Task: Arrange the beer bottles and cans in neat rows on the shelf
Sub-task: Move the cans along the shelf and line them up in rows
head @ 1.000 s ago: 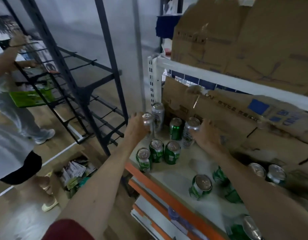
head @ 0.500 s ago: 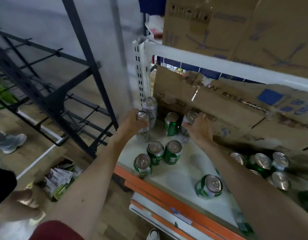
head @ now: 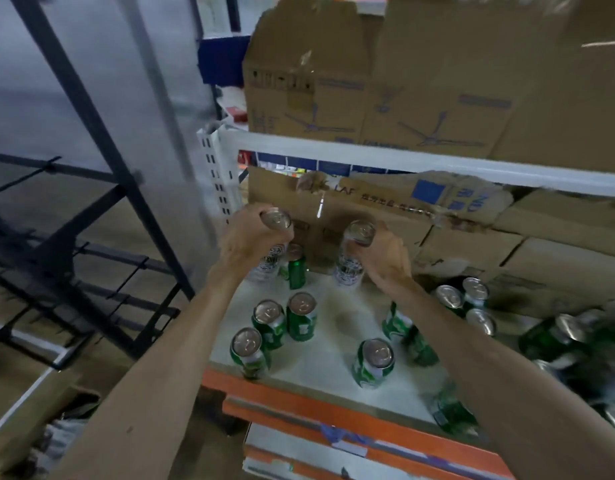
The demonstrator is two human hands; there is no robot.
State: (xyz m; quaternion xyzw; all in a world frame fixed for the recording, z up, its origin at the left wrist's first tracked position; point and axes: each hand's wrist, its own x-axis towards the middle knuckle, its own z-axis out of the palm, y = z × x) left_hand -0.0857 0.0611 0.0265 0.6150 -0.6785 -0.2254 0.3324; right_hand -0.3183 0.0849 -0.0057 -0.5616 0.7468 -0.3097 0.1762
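My left hand (head: 248, 242) grips a tall silver can (head: 272, 258) at the back left of the white shelf board (head: 319, 365). My right hand (head: 382, 254) grips a second tall silver can (head: 354, 254) a little to the right, against the cardboard. A green can (head: 296, 268) stands between the two silver ones. Three green cans (head: 300, 317) stand upright in front of my left hand, one of them (head: 248, 353) at the shelf's edge. Another green can (head: 373, 363) stands alone near the front middle. Several more green cans (head: 461, 299) crowd the right side, partly hidden by my right arm.
Flattened cardboard boxes (head: 420, 216) line the back of the shelf, under a white beam (head: 403, 161). Large cartons (head: 385, 74) sit on the level above. An orange beam (head: 333, 407) edges the front. A black metal rack (head: 101, 237) stands to the left.
The view has drawn closer to the shelf. Both hands keep hold of their silver cans, now nearer the back. The person at the left is out of view.
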